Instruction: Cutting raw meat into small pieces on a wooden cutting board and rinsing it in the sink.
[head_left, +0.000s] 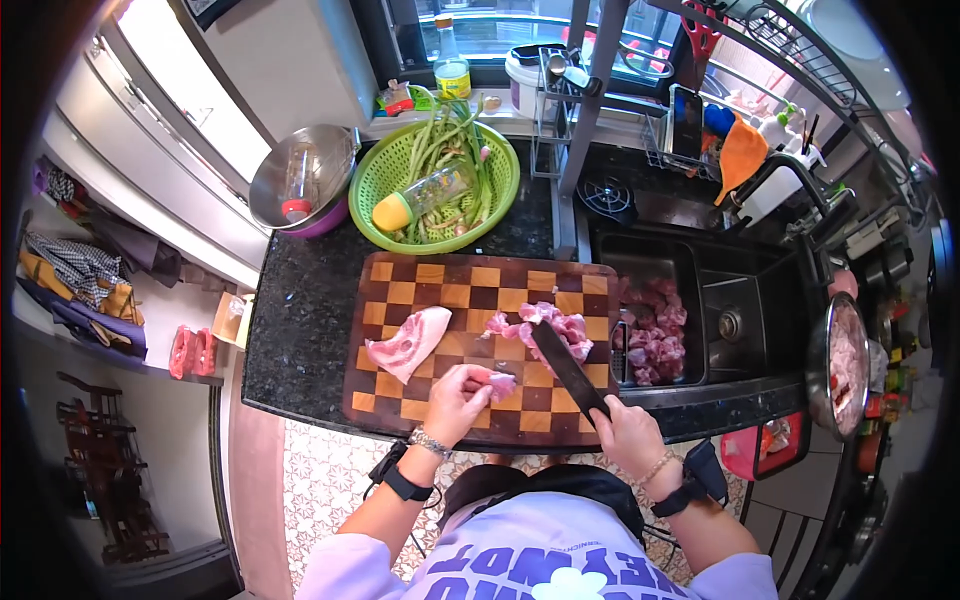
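My left hand (457, 401) pinches a small piece of raw meat (502, 385) just over the checkered wooden cutting board (454, 409). In my right hand (630, 435) is a dark-bladed kitchen knife (566, 367), its blade angled up and left. The blade's far end overlaps a pile of cut raw meat (551, 319) at the board's right side. A larger slab of pale raw meat with a fatty edge (409, 345) lies flat on the left half. The knife's handle is mostly hidden in my fist.
Behind the board stands a green plastic colander (360, 180) with green vegetables and a yellow-capped bottle. A metal bowl (262, 180) is left of it. To the right, a black sink (757, 277) has more cut meat (656, 337) in its left basin. A metal rack post (589, 97) rises behind.
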